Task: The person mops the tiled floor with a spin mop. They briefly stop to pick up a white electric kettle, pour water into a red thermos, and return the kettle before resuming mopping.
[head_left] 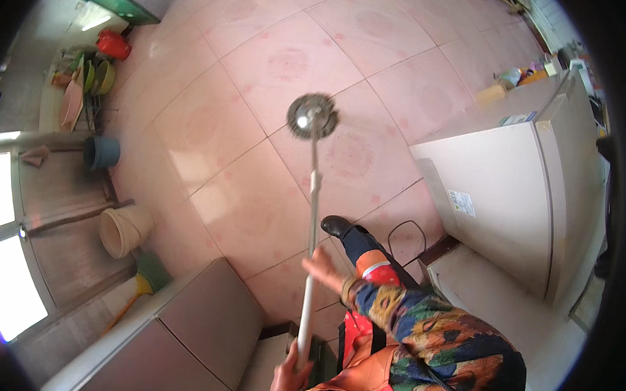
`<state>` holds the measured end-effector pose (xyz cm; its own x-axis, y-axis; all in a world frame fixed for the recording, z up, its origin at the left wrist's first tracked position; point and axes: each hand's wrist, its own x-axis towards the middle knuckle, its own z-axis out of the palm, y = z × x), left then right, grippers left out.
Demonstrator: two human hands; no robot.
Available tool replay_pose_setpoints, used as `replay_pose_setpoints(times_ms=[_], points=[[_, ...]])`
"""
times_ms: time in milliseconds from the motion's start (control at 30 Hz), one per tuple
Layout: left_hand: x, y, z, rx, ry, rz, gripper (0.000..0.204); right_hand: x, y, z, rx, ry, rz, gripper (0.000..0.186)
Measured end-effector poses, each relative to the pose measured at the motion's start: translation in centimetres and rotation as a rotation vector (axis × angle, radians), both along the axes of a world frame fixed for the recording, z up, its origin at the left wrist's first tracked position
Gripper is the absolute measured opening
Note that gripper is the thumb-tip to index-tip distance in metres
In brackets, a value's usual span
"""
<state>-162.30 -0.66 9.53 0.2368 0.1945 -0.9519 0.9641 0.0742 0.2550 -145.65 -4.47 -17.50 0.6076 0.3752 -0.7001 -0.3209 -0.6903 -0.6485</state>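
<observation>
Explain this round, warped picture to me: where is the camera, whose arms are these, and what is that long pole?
The camera sits on a person's head and looks down, so the lens bends straight edges. The arms rising from the lower edge are that person's own. The right hand rests on a long white mop handle midway, and the left hand grips its near end. The round mop head lies on the pink tiled floor. A white fridge stands on the right, a grey cabinet on the lower left, with buckets along the left wall.
</observation>
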Motion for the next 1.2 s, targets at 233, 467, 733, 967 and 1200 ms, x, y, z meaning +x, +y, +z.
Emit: replay_pose_setpoints(times_ms=[233,467,733,967,1200], points=[[19.5,-0.4,-11.0,0.136,-0.539,-0.271,0.066,27.0,-3.6,-8.1,-0.117,-0.033,-0.592,0.036],[8.2,-2.1,-8.2,0.231,-0.435,-0.230,0.063,14.8,-5.1,-12.1,-0.496,-0.346,0.155,0.025],[-10.4,-10.6,-1.3,0.315,-0.139,-0.065,0.069,-14.8,-8.7,2.1,-0.242,0.185,0.297,0.039],[-6.9,-11.1,-1.4,0.344,-0.218,-0.060,0.073,-16.1,-9.6,4.7,-0.099,0.652,0.268,0.035],[3.3,-7.6,-0.8,0.368,-0.207,-0.244,0.077,-7.7,-7.7,5.8,0.042,0.287,0.269,0.052]])
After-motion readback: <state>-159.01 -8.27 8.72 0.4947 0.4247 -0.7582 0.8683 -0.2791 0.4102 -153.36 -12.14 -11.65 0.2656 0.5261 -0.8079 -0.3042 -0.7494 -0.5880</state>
